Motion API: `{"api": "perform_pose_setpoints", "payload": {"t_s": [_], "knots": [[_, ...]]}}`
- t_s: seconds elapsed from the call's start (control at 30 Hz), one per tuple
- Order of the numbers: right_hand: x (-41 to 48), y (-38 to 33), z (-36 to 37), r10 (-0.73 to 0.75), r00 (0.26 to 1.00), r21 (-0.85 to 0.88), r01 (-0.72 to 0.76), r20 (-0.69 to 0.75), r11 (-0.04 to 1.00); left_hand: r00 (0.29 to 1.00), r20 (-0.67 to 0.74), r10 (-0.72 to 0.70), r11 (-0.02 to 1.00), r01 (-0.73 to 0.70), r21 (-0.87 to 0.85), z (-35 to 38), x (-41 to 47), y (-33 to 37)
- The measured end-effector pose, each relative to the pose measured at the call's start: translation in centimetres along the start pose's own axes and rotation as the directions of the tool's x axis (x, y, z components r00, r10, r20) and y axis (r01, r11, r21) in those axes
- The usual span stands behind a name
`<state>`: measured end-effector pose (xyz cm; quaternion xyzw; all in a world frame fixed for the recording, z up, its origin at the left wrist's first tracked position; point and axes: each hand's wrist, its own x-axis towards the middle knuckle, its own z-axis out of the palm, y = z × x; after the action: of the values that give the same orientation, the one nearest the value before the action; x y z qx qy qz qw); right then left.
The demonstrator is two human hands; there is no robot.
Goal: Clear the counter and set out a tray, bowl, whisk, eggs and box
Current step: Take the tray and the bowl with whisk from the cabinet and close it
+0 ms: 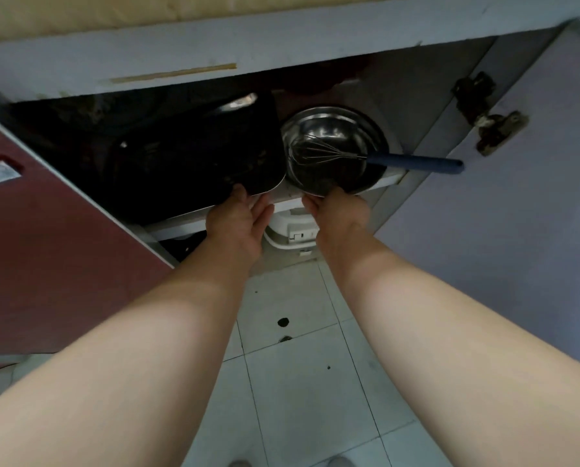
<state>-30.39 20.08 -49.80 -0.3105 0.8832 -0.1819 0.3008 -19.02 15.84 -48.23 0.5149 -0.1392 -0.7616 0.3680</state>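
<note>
Inside an open lower cabinet, a dark metal tray (194, 156) lies on a white shelf. Right beside it sits a steel bowl (332, 136) with a whisk (322, 153) resting in it, its blue handle (416, 162) sticking out to the right. My left hand (238, 224) grips the tray's near corner, thumb on top. My right hand (339, 210) holds the near rim of the bowl. No eggs or box are in view.
The red cabinet door (62, 251) stands open on the left, the grey door (504, 183) with its hinge on the right. A white container (292, 230) sits below the shelf. The counter edge (214, 48) runs above. Tiled floor (298, 382) lies below.
</note>
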Motion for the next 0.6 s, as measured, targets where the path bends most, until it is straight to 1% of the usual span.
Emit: {"api": "perform_pose_setpoints", "payload": {"t_s": [0.03,0.07,0.1,0.13,0.17,0.2,0.23,0.3,0.33,0.47,0.6], "knots": [[-0.3,0.4,0.2,0.082,0.995,0.192,-0.07,-0.057,0.979,1.0,0.007,-0.002,1.0,0.002,0.007,0.0,-0.3,-0.2],[-1.2,1.1,0.1,0.234,0.972,0.6,-0.172,-0.027,0.781,1.0,0.021,-0.012,1.0,0.012,0.022,0.0,-0.6,-0.6],[-2.2,1.5,0.1,0.294,0.952,0.872,-0.211,0.082,0.441,0.999,0.037,-0.02,0.999,0.018,0.043,0.0,-0.9,-0.8],[-2.6,1.8,0.3,0.315,0.946,0.955,-0.158,0.073,0.252,0.998,0.054,-0.026,0.998,0.023,0.066,0.1,-1.3,-1.1],[-3.1,2.3,0.3,0.362,0.928,0.986,-0.131,0.085,0.105,0.997,0.07,-0.036,0.996,0.03,0.088,0.0,-1.8,-1.4],[-3.8,2.8,0.4,0.419,0.904,0.991,-0.123,0.088,0.057,0.996,0.08,-0.046,0.993,0.037,0.108,-0.1,-2.4,-1.8],[-4.2,3.2,0.7,0.445,0.889,0.991,-0.128,0.104,0.024,0.995,0.087,-0.051,0.992,0.041,0.122,-0.1,-2.9,-2.0],[-5.5,3.8,0.9,0.475,0.872,0.991,-0.13,0.121,-0.012,0.992,0.1,-0.073,0.988,0.059,0.142,-0.2,-4.2,-2.6],[-6.2,4.0,0.9,0.474,0.872,0.991,-0.136,0.122,-0.004,0.991,0.106,-0.081,0.987,0.065,0.149,-0.2,-4.6,-2.8],[-8.6,5.5,0.5,0.482,0.87,0.994,-0.102,0.102,-0.026,0.987,0.118,-0.108,0.977,0.084,0.194,-0.8,-6.5,-4.1],[-11.8,7.3,-0.6,0.505,0.856,0.989,-0.145,0.107,0.036,0.981,0.155,-0.115,0.969,0.076,0.236,-1.2,-9.1,-6.1]]}}
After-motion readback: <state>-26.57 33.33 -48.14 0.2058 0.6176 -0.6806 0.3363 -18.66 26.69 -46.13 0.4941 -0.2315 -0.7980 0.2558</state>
